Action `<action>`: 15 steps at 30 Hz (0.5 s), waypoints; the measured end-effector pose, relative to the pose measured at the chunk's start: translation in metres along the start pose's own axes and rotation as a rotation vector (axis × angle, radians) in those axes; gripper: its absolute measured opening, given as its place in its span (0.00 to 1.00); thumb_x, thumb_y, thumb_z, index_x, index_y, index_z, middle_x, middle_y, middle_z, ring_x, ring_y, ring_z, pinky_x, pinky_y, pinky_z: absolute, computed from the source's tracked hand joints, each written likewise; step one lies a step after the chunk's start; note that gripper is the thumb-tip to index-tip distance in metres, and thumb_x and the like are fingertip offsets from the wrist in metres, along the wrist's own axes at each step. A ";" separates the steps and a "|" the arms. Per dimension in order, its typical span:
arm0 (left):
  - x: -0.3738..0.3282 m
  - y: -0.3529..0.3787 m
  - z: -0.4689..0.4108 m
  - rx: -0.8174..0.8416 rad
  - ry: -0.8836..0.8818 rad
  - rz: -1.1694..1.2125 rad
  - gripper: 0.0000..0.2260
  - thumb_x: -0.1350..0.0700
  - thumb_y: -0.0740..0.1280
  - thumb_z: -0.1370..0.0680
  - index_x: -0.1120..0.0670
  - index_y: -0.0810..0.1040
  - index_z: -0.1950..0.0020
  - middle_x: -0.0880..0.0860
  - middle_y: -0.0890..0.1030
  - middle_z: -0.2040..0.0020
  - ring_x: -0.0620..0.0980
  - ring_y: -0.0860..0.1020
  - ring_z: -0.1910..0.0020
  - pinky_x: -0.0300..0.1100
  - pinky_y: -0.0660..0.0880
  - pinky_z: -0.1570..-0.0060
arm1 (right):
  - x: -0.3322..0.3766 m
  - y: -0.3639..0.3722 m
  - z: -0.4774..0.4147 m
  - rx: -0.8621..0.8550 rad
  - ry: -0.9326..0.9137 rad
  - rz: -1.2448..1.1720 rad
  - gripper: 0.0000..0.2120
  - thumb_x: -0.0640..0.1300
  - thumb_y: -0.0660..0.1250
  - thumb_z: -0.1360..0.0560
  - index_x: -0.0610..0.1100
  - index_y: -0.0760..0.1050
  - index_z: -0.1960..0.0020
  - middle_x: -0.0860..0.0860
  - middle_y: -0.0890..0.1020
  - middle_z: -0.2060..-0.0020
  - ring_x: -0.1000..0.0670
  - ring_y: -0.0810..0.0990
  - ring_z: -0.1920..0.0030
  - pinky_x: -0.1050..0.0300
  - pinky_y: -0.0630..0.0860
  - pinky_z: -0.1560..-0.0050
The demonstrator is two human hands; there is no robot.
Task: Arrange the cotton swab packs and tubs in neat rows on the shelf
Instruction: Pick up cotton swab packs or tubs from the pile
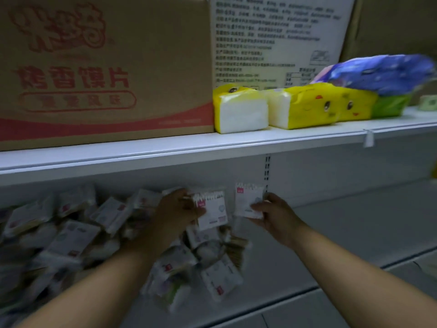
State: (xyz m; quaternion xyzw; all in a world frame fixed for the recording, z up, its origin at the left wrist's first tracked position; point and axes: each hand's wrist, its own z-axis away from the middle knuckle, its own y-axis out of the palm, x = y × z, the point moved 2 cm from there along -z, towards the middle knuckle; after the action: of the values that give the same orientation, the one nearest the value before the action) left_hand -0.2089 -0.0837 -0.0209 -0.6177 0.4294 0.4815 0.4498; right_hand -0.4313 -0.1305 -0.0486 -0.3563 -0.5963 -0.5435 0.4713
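- Nearest, loose flat clear-plastic cotton swab packs (220, 278) lie askew at the front edge of the white metal lower shelf (343, 233). The left forearm (113, 275) reaches in just beside them, so a brush from it could, I judge, push one off that edge.
- Behind them, the left hand (176, 209) grips one white-labelled swab pack (211, 209) upright, fingers curled round its left side.
- The right hand (276, 215) pinches a second white-labelled pack (248, 201) between thumb and fingers, just beside the first and near the shelf's back wall.
- Both held packs look thin. Stood on edge with nothing to lean on, they may topple once let go.
- The blurred, jumbled heap of packs (66, 233) fills the shelf's left part and could slide into any row begun beside it.
- No tubs show.
- Farthest, on the white upper shelf (165, 147), a closed brown cardboard box with red print (106, 67) hides its contents. Yellow tissue packs (305, 105) sit just beside it.
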 end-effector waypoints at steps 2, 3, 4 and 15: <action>-0.002 0.035 -0.012 -0.002 0.045 -0.002 0.15 0.71 0.72 0.31 0.57 0.74 0.52 0.53 0.80 0.60 0.54 0.79 0.60 0.35 0.79 0.70 | 0.011 -0.036 -0.013 -0.082 -0.063 0.032 0.05 0.32 0.65 0.26 0.40 0.72 0.53 0.41 0.79 0.49 0.43 0.79 0.49 0.49 0.76 0.46; 0.000 0.053 -0.017 -0.018 0.056 -0.009 0.15 0.71 0.72 0.31 0.55 0.74 0.54 0.51 0.79 0.61 0.50 0.78 0.62 0.32 0.78 0.72 | 0.015 -0.055 -0.020 -0.122 -0.088 0.079 0.04 0.34 0.66 0.25 0.40 0.72 0.54 0.42 0.79 0.51 0.45 0.79 0.51 0.51 0.76 0.49; 0.001 0.072 -0.022 -0.043 0.066 -0.021 0.15 0.70 0.72 0.31 0.53 0.73 0.56 0.52 0.79 0.60 0.48 0.78 0.63 0.31 0.77 0.73 | 0.020 -0.077 -0.027 -0.175 -0.116 0.154 0.04 0.36 0.67 0.26 0.41 0.73 0.54 0.43 0.79 0.52 0.46 0.78 0.52 0.54 0.74 0.52; 0.076 0.246 -0.072 -0.211 -0.084 -0.137 0.16 0.57 0.74 0.36 0.51 0.72 0.53 0.61 0.81 0.53 0.55 0.79 0.56 0.53 0.77 0.54 | -0.006 -0.261 -0.107 -0.236 -0.145 0.758 0.09 0.38 0.70 0.27 0.39 0.77 0.47 0.46 0.79 0.53 0.45 0.78 0.50 0.57 0.71 0.52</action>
State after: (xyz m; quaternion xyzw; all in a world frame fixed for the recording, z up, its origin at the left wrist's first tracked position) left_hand -0.4183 -0.2166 -0.1206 -0.6686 0.3138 0.5177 0.4318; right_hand -0.6554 -0.2754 -0.1400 -0.6398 -0.3879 -0.3694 0.5512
